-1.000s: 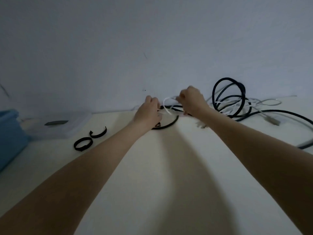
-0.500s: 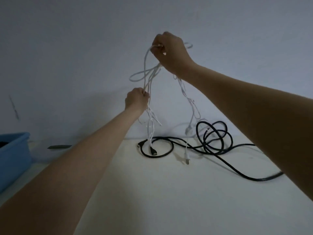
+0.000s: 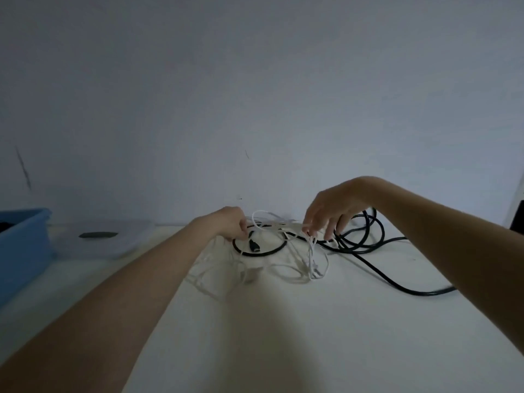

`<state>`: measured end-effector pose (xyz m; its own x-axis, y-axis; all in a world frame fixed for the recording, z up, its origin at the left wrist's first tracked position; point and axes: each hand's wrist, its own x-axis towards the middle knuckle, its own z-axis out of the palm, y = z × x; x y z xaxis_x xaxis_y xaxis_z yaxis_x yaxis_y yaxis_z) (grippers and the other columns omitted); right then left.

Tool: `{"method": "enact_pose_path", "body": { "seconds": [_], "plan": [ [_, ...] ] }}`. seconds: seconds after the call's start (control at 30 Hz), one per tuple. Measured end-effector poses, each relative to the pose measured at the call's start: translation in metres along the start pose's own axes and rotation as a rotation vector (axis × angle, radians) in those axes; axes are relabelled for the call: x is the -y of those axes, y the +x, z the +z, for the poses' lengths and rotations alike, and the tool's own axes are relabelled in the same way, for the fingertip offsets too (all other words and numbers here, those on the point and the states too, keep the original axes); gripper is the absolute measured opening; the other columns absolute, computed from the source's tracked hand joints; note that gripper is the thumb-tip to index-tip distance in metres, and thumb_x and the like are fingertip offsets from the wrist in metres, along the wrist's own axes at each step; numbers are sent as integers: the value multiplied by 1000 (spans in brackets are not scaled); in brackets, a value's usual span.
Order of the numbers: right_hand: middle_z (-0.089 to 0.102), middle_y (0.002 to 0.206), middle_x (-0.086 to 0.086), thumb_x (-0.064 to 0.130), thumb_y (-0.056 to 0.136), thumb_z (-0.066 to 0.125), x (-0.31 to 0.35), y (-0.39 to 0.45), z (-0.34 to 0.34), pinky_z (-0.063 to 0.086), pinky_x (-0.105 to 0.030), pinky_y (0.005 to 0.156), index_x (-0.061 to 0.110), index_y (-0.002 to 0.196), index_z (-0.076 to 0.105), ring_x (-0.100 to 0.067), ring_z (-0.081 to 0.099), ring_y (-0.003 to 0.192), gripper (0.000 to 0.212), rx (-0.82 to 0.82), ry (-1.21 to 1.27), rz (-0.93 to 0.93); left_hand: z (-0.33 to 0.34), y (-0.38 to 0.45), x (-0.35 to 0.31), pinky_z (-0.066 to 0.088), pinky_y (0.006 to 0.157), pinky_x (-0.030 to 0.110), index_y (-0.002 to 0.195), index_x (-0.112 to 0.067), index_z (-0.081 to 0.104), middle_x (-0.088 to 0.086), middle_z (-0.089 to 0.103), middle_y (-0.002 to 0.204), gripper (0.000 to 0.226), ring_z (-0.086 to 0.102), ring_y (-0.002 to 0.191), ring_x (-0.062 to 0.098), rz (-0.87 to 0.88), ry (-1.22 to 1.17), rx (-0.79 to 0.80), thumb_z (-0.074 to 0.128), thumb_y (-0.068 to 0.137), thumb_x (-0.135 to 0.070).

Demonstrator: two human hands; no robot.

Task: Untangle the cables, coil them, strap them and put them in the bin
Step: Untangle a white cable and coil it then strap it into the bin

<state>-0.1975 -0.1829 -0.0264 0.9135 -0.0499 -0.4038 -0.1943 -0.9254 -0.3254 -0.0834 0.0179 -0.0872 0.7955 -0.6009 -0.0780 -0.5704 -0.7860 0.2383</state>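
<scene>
- Over the black cable point(image 3: 368, 248), at its near loop, the white cable point(image 3: 283, 269) is pinched by both hands: the left hand point(image 3: 231, 222) has its fingers curled round a strand, and the right hand point(image 3: 330, 211) holds strands between thumb and fingertips, the other fingers loosely spread.
- Half a second ago the white cable was held high in the air above the black cable; now it has been lowered, and its loops lie slack on the table point(image 3: 283, 336) just in front of the black cable.
- Some white strands are seen to cross the black loop, so separation is judged incomplete; coiling and strapping are not yet begun.
- Well to the left of the black cable, the blue bin point(image 3: 19, 245) stands at the table's edge.
</scene>
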Motion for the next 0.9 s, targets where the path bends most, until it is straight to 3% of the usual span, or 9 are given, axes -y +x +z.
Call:
{"method": "enact_pose_path", "body": {
  "seconds": [0.1, 0.23, 0.33, 0.4, 0.47, 0.57, 0.67, 0.77, 0.9],
  "plan": [
    [69, 104, -1, 14, 92, 57, -6, 5, 1, 48, -32, 92, 12, 110, 65, -19, 61, 105, 20, -211, 78, -110, 0, 10, -2, 44, 67, 24, 105, -12, 60, 6, 57, 99, 26, 56, 89, 20, 26, 128, 21, 67, 84, -26],
    [68, 110, -11, 21, 94, 52, -3, 27, 22, 46, -20, 74, 3, 108, 66, -21, 64, 93, 27, -310, -126, -96, 16, 12, -22, 41, 91, 32, 134, -8, 35, 10, 41, 132, 66, 44, 118, 27, 128, 11, -158, 70, 82, -31],
    [46, 137, -7, 47, 84, 62, -9, 46, 44, 43, -36, 97, 17, 135, 45, -29, 52, 119, 61, -210, -286, -12, 47, 6, -28, 40, 94, 28, 139, -12, 30, 9, 48, 136, 77, 50, 119, 26, 136, 55, 49, 71, 80, -38],
    [35, 141, -6, 50, 74, 72, -15, 51, 59, 40, -44, 101, 24, 143, 29, -30, 44, 125, 86, -144, -392, 60, 63, 4, -22, 48, 92, 32, 130, -17, 43, 6, 60, 125, 67, 59, 106, 25, 89, 180, 225, 71, 76, -45],
    [42, 135, -10, 30, 75, 76, -20, 53, 72, 45, -38, 96, 19, 139, 36, -29, 50, 119, 76, -173, -547, 55, 66, 4, -13, 49, 82, 32, 123, -15, 49, 7, 62, 118, 51, 59, 96, 24, 88, 261, 221, 68, 80, -33],
    [57, 120, -16, 10, 85, 60, -23, 53, 68, 47, -31, 78, 6, 114, 58, -28, 59, 97, 29, -346, -495, 18, 53, 1, -9, 43, 75, 29, 134, -10, 40, 10, 49, 131, 49, 53, 105, 24, 72, 400, 171, 54, 88, -4],
    [63, 103, -20, 16, 93, 49, -13, 49, 35, 45, -31, 73, -1, 103, 61, -30, 60, 88, 22, -645, -255, 28, 36, -2, -10, 40, 84, 34, 134, -10, 36, 11, 42, 132, 47, 54, 107, 28, 55, 512, -172, 43, 90, 2],
    [60, 92, -19, 17, 96, 46, -2, 43, -4, 49, -36, 67, -5, 103, 59, -27, 56, 78, 27, -877, 94, 10, 15, 2, -22, 36, 84, 35, 130, -8, 39, 13, 39, 129, 42, 52, 106, 31, 38, 385, -590, 46, 89, -1],
    [60, 73, -17, 5, 94, 43, 9, 27, -41, 43, -26, 38, -1, 77, 57, -20, 54, 43, 23, -972, 615, -39, -16, 11, -22, 36, 90, 39, 125, -10, 48, 15, 47, 123, 59, 50, 106, 31, 183, 296, -989, 58, 70, 12]
  ]
}}
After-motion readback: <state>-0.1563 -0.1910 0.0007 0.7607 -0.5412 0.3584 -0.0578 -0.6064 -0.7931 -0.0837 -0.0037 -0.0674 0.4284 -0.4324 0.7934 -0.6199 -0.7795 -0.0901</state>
